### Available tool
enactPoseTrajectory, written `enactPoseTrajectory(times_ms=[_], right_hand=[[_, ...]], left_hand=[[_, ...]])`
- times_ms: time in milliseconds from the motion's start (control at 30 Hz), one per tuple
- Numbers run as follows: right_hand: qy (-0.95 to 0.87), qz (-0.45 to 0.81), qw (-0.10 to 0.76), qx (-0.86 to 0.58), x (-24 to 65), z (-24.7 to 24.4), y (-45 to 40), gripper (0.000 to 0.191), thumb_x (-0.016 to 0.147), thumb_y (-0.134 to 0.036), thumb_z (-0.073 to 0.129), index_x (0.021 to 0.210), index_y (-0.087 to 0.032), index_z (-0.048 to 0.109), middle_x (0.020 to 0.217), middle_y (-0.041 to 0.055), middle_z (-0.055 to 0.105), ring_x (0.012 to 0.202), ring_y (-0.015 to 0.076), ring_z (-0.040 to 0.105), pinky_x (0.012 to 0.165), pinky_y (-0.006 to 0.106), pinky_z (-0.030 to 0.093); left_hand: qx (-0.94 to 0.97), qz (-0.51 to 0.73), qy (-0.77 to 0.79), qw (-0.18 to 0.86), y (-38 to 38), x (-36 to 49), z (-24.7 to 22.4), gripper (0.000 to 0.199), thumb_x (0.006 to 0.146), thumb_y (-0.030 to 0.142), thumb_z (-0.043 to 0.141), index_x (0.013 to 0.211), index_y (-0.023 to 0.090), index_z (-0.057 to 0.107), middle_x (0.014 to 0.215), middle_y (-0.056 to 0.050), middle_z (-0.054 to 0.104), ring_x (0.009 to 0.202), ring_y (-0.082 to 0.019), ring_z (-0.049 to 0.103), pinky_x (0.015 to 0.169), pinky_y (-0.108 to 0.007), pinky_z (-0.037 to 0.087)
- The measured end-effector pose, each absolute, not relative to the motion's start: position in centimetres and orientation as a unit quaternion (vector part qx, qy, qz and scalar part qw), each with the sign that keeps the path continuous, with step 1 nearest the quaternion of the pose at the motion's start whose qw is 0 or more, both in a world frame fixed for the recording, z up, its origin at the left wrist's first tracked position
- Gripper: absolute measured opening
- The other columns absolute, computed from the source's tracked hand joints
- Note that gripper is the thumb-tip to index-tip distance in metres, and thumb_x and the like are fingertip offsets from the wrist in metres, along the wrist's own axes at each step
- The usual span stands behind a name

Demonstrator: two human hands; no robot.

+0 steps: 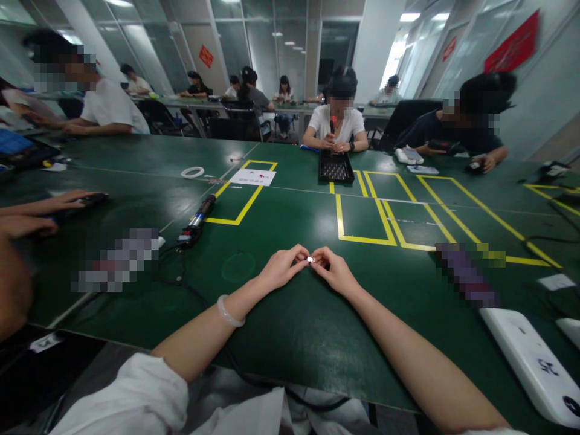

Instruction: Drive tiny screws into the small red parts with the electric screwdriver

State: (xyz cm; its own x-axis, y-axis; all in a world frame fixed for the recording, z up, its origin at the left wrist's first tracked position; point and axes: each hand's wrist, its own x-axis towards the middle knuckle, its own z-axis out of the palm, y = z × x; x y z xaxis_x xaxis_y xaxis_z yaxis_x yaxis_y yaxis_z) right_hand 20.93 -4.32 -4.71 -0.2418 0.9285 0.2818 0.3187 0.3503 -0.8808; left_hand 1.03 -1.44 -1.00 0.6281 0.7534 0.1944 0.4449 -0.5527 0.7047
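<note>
Between my fingertips, just above the green table, is a small shiny metal piece, too small to name. My left hand pinches it from the left side, thumb and forefinger together. From the right, my right hand grips it the same way. Both hands meet in front of me, nearly touching. A pale bangle circles my left wrist. To the left of my hands lies an electric screwdriver with a black cable.
A black tray of small parts stands before a person opposite, who holds a red-tipped tool. Yellow tape outlines mark the table. At right is a white power bank. A white ring and paper sheet lie far left.
</note>
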Motion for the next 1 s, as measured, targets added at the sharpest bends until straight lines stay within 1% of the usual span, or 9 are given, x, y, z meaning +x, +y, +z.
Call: enactPoseTrajectory(times_ms=[100,200,333,400,467,533,600,800,1000], right_hand=[[-0.702,0.344,0.428,-0.453,21.0,-4.9,-4.2,0.017,0.09,-0.033,0.056,0.1,-0.019,0.055,0.086,0.0028,0.064,0.075,0.0143,0.06,0.067,0.026,0.047],[-0.695,0.339,0.435,-0.46,21.1,-5.1,-4.2,0.018,0.09,-0.033,0.056,0.102,-0.019,0.055,0.087,0.0035,0.064,0.075,0.0144,0.06,0.067,0.026,0.048],[-0.696,0.342,0.435,-0.459,21.1,-5.3,-4.1,0.019,0.09,-0.034,0.056,0.102,-0.02,0.055,0.087,0.0035,0.064,0.077,0.0148,0.059,0.067,0.026,0.048],[-0.697,0.341,0.433,-0.458,21.1,-5.3,-4.1,0.019,0.09,-0.034,0.056,0.102,-0.02,0.055,0.086,0.0032,0.064,0.076,0.0147,0.059,0.067,0.026,0.047],[-0.699,0.342,0.431,-0.457,21.1,-5.3,-4.1,0.019,0.09,-0.034,0.056,0.102,-0.019,0.055,0.086,0.0031,0.064,0.076,0.0145,0.059,0.068,0.026,0.047],[-0.7,0.344,0.427,-0.457,21.0,-5.2,-4.2,0.018,0.09,-0.034,0.056,0.102,-0.019,0.056,0.086,0.0032,0.064,0.076,0.0144,0.059,0.068,0.026,0.047],[-0.701,0.347,0.423,-0.458,21.0,-5.1,-4.2,0.018,0.09,-0.034,0.056,0.101,-0.019,0.056,0.086,0.0032,0.064,0.076,0.0144,0.059,0.068,0.026,0.047],[-0.703,0.346,0.417,-0.46,20.9,-4.8,-4.3,0.017,0.09,-0.032,0.056,0.101,-0.019,0.057,0.085,0.0027,0.063,0.074,0.0141,0.058,0.067,0.026,0.046],[-0.723,0.292,0.421,-0.464,21.0,-4.7,-4.2,0.014,0.089,-0.029,0.057,0.098,-0.019,0.059,0.091,0.0041,0.061,0.076,0.0144,0.057,0.066,0.026,0.045]], left_hand=[[0.847,0.24,0.363,0.305,-0.9,0.7,-0.7,0.024,0.092,0.04,0.052,0.104,0.022,0.062,0.096,-0.003,0.07,0.089,-0.018,0.066,0.08,-0.027,0.047],[0.839,0.257,0.413,0.244,1.0,-1.1,-0.1,0.028,0.093,0.043,0.048,0.103,0.021,0.063,0.097,-0.004,0.069,0.091,-0.019,0.065,0.081,-0.029,0.048],[0.779,0.256,0.57,0.059,4.8,-7.1,0.5,0.034,0.092,0.04,0.049,0.114,0.018,0.06,0.115,-0.011,0.064,0.106,-0.026,0.06,0.092,-0.038,0.045],[0.709,0.219,0.67,-0.037,6.4,-11.0,0.5,0.044,0.088,0.04,0.054,0.124,0.014,0.056,0.129,-0.017,0.055,0.116,-0.034,0.053,0.096,-0.046,0.042],[0.628,0.192,0.75,-0.082,7.3,-14.8,0.2,0.055,0.085,0.041,0.059,0.131,0.012,0.05,0.138,-0.019,0.048,0.122,-0.038,0.047,0.098,-0.05,0.04],[0.578,0.179,0.792,-0.08,7.8,-17.7,-0.2,0.062,0.081,0.042,0.064,0.131,0.008,0.049,0.139,-0.025,0.045,0.123,-0.045,0.044,0.095,-0.056,0.04],[0.544,0.149,0.824,-0.041,8.0,-19.4,-0.4,0.061,0.079,0.043,0.066,0.126,0.008,0.051,0.135,-0.027,0.047,0.12,-0.047,0.047,0.09,-0.056,0.043],[0.57,0.083,0.817,0.01,7.9,-19.2,0.0,0.052,0.079,0.046,0.067,0.117,0.012,0.056,0.124,-0.021,0.055,0.11,-0.041,0.054,0.077,-0.045,0.046],[0.623,0.066,0.779,-0.006,7.2,-16.1,0.4,0.056,0.079,0.051,0.063,0.115,0.008,0.056,0.12,-0.023,0.056,0.106,-0.036,0.057,0.08,-0.041,0.047]])
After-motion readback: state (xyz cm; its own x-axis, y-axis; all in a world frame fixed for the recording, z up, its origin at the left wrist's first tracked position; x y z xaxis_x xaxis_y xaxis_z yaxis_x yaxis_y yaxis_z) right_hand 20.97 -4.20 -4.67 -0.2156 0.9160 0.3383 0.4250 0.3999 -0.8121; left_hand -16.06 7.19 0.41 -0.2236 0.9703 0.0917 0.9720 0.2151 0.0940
